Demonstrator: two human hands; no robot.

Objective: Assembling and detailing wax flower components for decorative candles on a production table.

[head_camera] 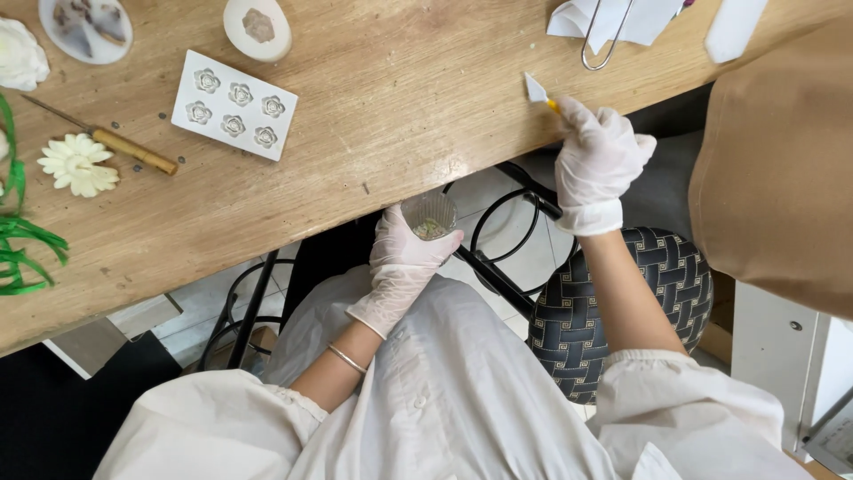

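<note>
Seen from above, a person in a white smock and thin white gloves sits at a wooden surface (382,116). The left hand (402,267) is closed around a small ribbed glass cup (429,216), held just below the near edge of the surface; pale crumbs lie in the cup's bottom. The right hand (597,160) is clamped on a small scraper (538,91) with a white blade and a yellow neck, its blade resting on the wood close to the edge. The two hands are well apart. The step in hand looks like scraping loose bits along the wood toward the edge, with the cup waiting to catch them; a next move would seem to call for the cup mouth directly under the spot where the blade meets the edge. Farther left on the surface lies a white mould tray (235,104) with six flower-shaped wells, two oval white moulds (258,27) at the far edge, a wooden-handled tool (133,151), a cream flower (76,164) and green leaves (22,244). At the far right are folded white paper (613,20) under a wire loop and a plain white bar (734,27). No labels or signs are legible. A patterned stool (622,302) stands under the right arm.
</note>
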